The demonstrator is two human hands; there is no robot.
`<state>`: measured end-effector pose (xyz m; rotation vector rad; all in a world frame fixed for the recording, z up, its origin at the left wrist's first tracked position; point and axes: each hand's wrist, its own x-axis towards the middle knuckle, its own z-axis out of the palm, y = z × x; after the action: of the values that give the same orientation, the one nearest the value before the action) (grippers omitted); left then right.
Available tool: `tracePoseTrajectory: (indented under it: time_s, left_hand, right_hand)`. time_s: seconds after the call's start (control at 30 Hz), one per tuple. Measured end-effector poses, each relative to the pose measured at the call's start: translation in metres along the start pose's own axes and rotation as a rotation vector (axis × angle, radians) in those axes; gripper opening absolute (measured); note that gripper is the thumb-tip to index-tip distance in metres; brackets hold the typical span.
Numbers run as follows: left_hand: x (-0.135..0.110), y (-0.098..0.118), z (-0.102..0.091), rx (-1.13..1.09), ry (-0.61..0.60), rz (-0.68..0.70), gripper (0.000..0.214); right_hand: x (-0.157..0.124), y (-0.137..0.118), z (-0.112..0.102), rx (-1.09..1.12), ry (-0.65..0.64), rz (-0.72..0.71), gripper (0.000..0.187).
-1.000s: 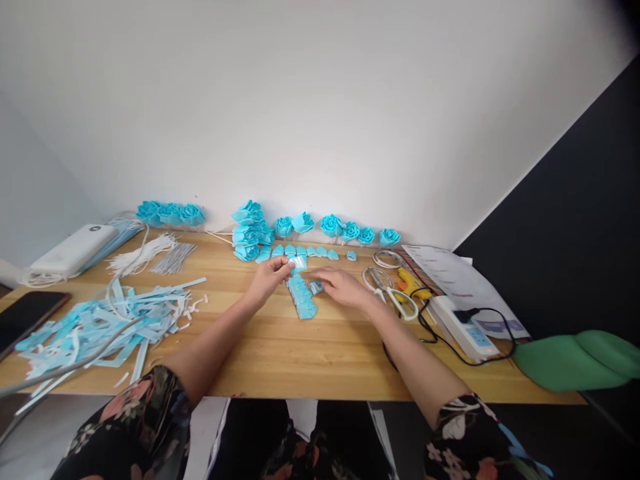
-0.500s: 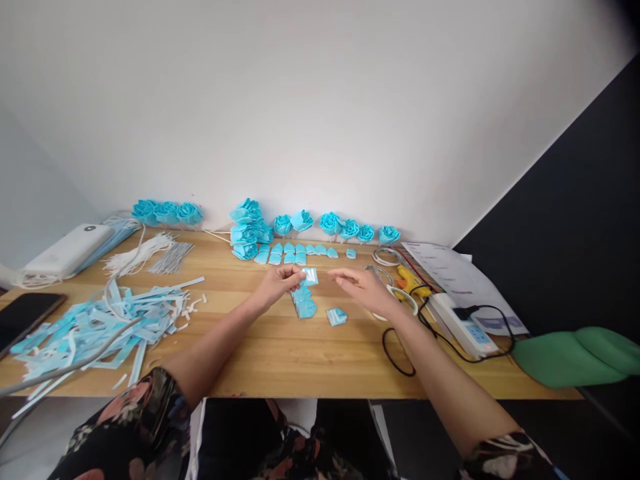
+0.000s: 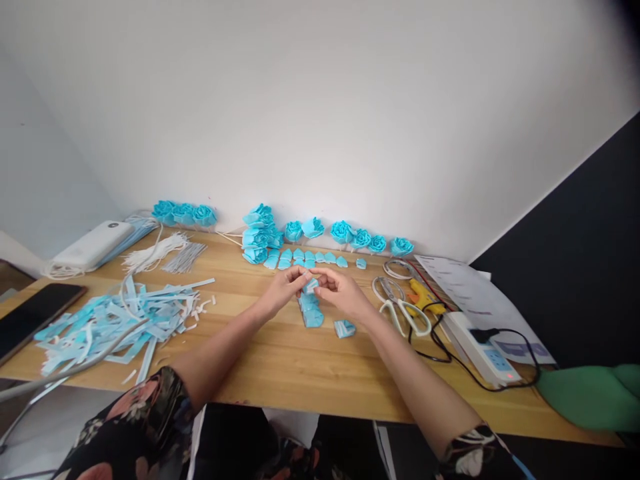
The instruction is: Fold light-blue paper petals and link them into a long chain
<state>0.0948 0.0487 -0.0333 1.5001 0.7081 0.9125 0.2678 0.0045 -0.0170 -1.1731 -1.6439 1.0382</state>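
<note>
My left hand (image 3: 285, 288) and my right hand (image 3: 339, 291) meet over the middle of the wooden table (image 3: 300, 360), both pinching one small blue piece of mask fabric (image 3: 311, 285) between the fingertips. Just under them lies a small stack of blue cut pieces (image 3: 313, 312). Another folded blue piece (image 3: 345, 328) rests alone on the wood by my right wrist. A row of small blue petals (image 3: 310, 257) lies further back, with finished blue fabric roses (image 3: 350, 233) lined along the wall.
A heap of blue and white mask scraps (image 3: 110, 320) covers the left side, with white ear loops (image 3: 150, 252), a white power bank (image 3: 87, 247) and a dark phone (image 3: 35, 317). Scissors (image 3: 400, 303), a yellow glue gun (image 3: 423, 293), a power strip (image 3: 480, 343), papers and a green object (image 3: 590, 397) lie right.
My right hand left the folded piece on the table, swung out, then came back to join my left hand on the small blue piece. The view shifted slightly left.
</note>
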Motion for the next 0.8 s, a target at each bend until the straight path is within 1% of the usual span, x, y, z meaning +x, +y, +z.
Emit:
tracePoseTrajectory:
  time_s: [0.13,0.27,0.37,0.5,0.63,0.7,0.8]
  left_hand:
    - [0.0,-0.003,0.004,0.032,-0.003,-0.068,0.041]
    - [0.001,-0.009,0.008,0.038,0.035,-0.065,0.041]
    - [0.0,-0.01,0.009,0.034,-0.008,-0.056,0.04]
    - [-0.001,-0.009,0.009,0.08,-0.076,-0.022,0.04]
    - [-0.002,-0.007,0.005,0.071,-0.117,-0.044,0.041]
    - [-0.002,-0.005,0.004,0.06,-0.12,-0.069,0.041]
    - [-0.001,-0.001,0.002,0.05,-0.083,-0.084,0.04]
  right_hand:
    - [0.0,0.011,0.009,0.152,0.125,0.027,0.039]
    - [-0.004,0.013,0.011,0.232,0.157,0.052,0.039]
    - [-0.008,0.012,0.011,0.21,0.159,0.031,0.04]
    - [-0.011,0.011,0.011,0.13,0.199,0.018,0.039]
    - [-0.01,0.011,0.009,0.156,0.213,0.036,0.038]
    - [-0.01,0.013,0.005,0.163,0.213,0.045,0.04]
    - [-0.01,0.014,0.0,0.151,0.212,0.062,0.037]
